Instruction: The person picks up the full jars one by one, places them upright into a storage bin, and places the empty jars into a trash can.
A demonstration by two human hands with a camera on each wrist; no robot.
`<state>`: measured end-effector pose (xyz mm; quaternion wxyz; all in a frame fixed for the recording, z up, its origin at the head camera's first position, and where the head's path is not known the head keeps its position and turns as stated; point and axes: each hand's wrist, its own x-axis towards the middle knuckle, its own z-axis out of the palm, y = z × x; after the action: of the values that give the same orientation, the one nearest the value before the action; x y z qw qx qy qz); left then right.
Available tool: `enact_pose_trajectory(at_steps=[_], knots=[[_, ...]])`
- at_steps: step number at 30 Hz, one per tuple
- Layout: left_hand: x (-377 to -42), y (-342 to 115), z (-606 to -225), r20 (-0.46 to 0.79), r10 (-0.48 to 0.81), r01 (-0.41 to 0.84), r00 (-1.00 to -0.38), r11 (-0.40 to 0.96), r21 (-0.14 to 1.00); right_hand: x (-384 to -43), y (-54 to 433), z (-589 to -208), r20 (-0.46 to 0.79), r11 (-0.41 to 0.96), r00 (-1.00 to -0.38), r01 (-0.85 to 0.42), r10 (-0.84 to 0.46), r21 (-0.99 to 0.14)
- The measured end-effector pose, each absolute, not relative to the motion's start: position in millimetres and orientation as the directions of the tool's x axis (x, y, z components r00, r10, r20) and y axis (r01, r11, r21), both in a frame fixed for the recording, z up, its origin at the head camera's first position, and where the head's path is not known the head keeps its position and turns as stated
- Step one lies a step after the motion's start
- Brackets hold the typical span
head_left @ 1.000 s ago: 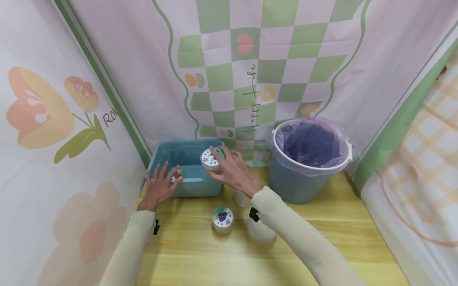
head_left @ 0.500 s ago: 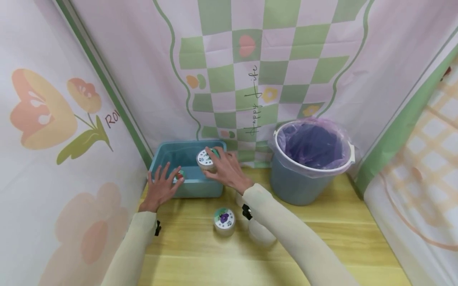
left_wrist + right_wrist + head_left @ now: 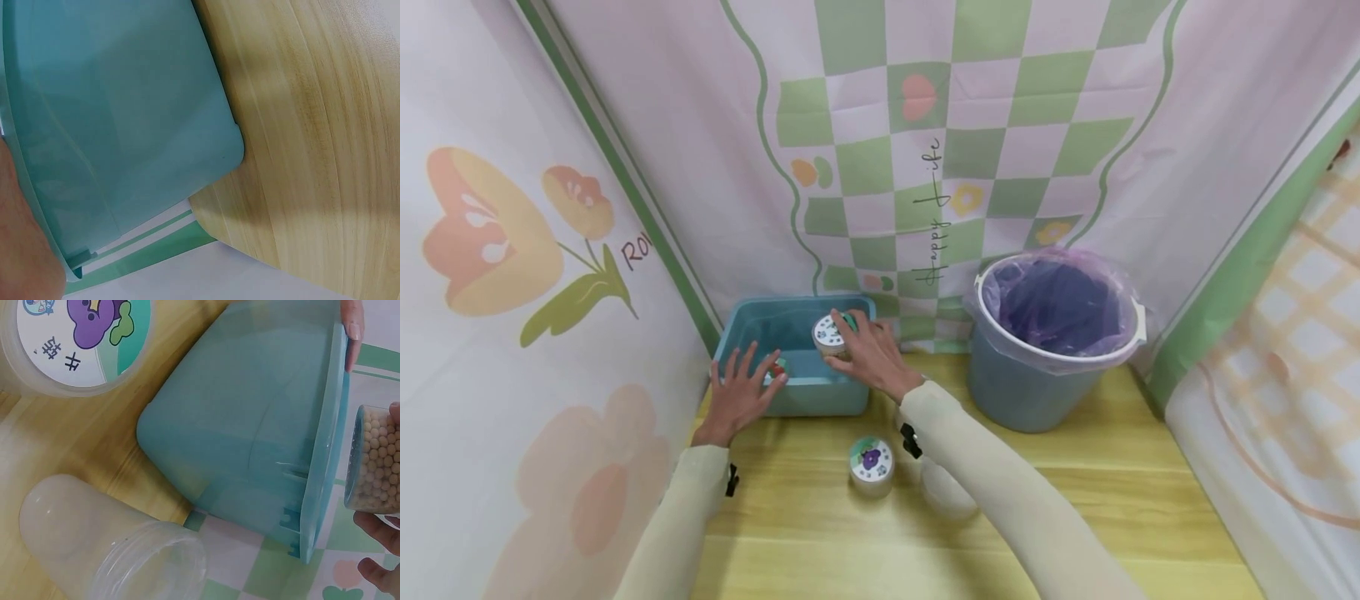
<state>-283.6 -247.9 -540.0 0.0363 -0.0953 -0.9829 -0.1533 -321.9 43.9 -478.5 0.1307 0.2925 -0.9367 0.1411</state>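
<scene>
My right hand grips a clear jar of small round beige pellets, its lid white and green. It holds the jar over the right part of the blue bin. My left hand lies over the bin's near left rim, fingers spread, with no thing in its grip. Close to its fingertips, a small red and green thing shows inside the bin, mostly hidden by the wall. A jar with a purple picture on its lid stands on the table in front of the bin.
A translucent, open-mouthed container is by my right forearm; in the head view the sleeve partly covers a whitish container. A grey-blue bucket with a purple liner stands at the right. Printed cloth closes off the back and sides.
The right hand, holding the jar, has shifted slightly left, farther over the bin. The left hand stays at the rim. The head view has shifted a little.
</scene>
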Motion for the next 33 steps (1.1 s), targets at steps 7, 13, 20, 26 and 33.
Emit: enact_pose_trajectory(at_steps=[7,13,20,26,33], knots=[[-283.4,-249.0,-540.3,0.09,0.171,0.191,-0.981,0.932,0.309,-326.3,38.3,-483.7,0.265,0.805,-0.818,-0.563,-0.511,-0.187],[-283.6,-249.4,-541.0,0.09,0.17,0.19,-0.981,0.935,0.298,-328.2,34.7,-486.6,0.245,0.815,-0.828,-0.551,-0.505,-0.18],[-283.2,-248.4,-541.5,0.084,0.169,0.186,-0.982,0.938,0.291,-328.0,31.4,-488.2,0.244,0.815,-0.831,-0.546,-0.499,-0.192],[-284.2,-249.3,-541.5,0.083,0.166,0.183,-0.983,0.94,0.289,-327.8,28.4,-490.6,0.231,0.812,-0.837,-0.542,-0.496,-0.217],[-285.6,-250.1,-543.6,0.091,0.166,0.186,-0.982,0.935,0.301,-327.1,23.7,-493.8,0.179,0.829,-0.865,-0.502,-0.47,-0.247]])
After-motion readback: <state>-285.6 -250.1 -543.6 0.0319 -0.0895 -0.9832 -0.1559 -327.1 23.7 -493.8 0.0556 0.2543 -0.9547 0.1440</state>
